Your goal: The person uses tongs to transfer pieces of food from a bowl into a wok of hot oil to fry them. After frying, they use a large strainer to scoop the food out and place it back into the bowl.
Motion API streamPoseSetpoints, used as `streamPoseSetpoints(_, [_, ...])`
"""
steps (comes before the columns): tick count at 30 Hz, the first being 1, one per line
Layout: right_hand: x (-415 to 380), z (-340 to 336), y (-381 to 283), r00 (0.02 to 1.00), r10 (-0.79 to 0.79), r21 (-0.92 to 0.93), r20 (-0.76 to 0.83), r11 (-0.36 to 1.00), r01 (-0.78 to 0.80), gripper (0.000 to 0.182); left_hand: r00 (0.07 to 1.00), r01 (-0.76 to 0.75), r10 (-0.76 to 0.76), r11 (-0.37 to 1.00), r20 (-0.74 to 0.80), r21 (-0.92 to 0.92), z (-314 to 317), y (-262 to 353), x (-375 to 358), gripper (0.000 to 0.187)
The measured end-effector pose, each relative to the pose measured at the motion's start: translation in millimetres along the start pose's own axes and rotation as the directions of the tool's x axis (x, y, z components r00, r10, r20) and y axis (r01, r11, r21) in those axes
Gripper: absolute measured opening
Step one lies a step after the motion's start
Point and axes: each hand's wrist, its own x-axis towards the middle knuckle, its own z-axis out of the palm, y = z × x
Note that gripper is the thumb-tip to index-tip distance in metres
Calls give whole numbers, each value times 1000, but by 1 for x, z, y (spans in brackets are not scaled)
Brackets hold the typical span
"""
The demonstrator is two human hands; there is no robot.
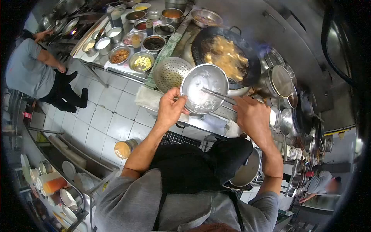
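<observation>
My left hand point(172, 106) grips the rim of a round metal bowl point(219, 77) at its left side, thumb over the edge. White paste or batter residue point(201, 92) coats the inside of the bowl. My right hand point(252, 114) is closed around metal tongs point(220, 95), whose tips reach into the bowl. Just beyond the bowl, a large black wok point(247, 50) holds pieces frying in bubbling oil point(226, 54). Left of the bowl sits a perforated metal strainer point(167, 71), partly hidden by the bowl.
Several metal bowls of sauces and ingredients point(141, 62) cover the table at the upper left. Strainers and pans point(281, 81) line the right wall. One person point(34, 65) stands at a far-left stove, another point(322, 181) at far right. A jar point(124, 149) is at lower left.
</observation>
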Motion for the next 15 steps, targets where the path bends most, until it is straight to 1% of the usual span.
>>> streamPoseSetpoints(2, [-3, 0, 7, 993, -11, 71, -114, 997, 19, 16, 1000, 7, -7, 1000, -20, -1, -4, -6, 2, 13])
streamPoseSetpoints(3, [-4, -3, 9, 993, -14, 71, -114, 997, 22, 16, 998, 22, -20, 1000, -52, 23, -8, -10, 4, 13])
streamPoseSetpoints(4, [-4, -8, 10, 993, 37, 62, -113, 998, -30, 17, 996, 36, -32, 998, -82, 45, -11, -14, 6, 12])
streamPoseSetpoints(6, [-1, -12, 20, 982, 157, 69, -106, 986, -150, 19, 994, 44, -40, 999, -99, 31, -23, -28, 8, 11])
streamPoseSetpoints(7, [3, -12, 24, 981, 158, 64, -112, 986, -151, 19, 992, 57, -54, 998, -115, 17, -27, -34, 7, 11])
streamPoseSetpoints(8, [8, -13, 28, 968, 166, 44, -188, 986, -161, 19, 987, 68, -67, 998, -143, 6, -28, -36, 6, 10])
streamPoseSetpoints(9, [15, -13, 33, 949, 171, 24, -264, 985, -171, 18, 989, 62, -61, 998, -137, 3, -29, -38, 5, 10])
streamPoseSetpoints(10, [25, -6, 39, 938, 211, 15, -275, 976, -215, 19, 987, 76, -77, 997, -140, -13, -31, -40, 4, 10])
streamPoseSetpoints(11, [37, 5, 47, 936, 213, 11, -279, 976, -218, 19, 985, 93, -96, 995, -143, -29, -33, -43, 3, 9])
streamPoseSetpoints(13, [64, 30, 64, 928, 337, -101, -158, 929, -355, 20, 987, 80, -87, 995, -134, -56, -34, -45, 2, 10])
streamPoseSetpoints(15, [93, 60, 81, 913, 407, -166, -31, 899, -406, 23, 985, 87, -97, 993, -142, -78, -31, -39, 0, 11])
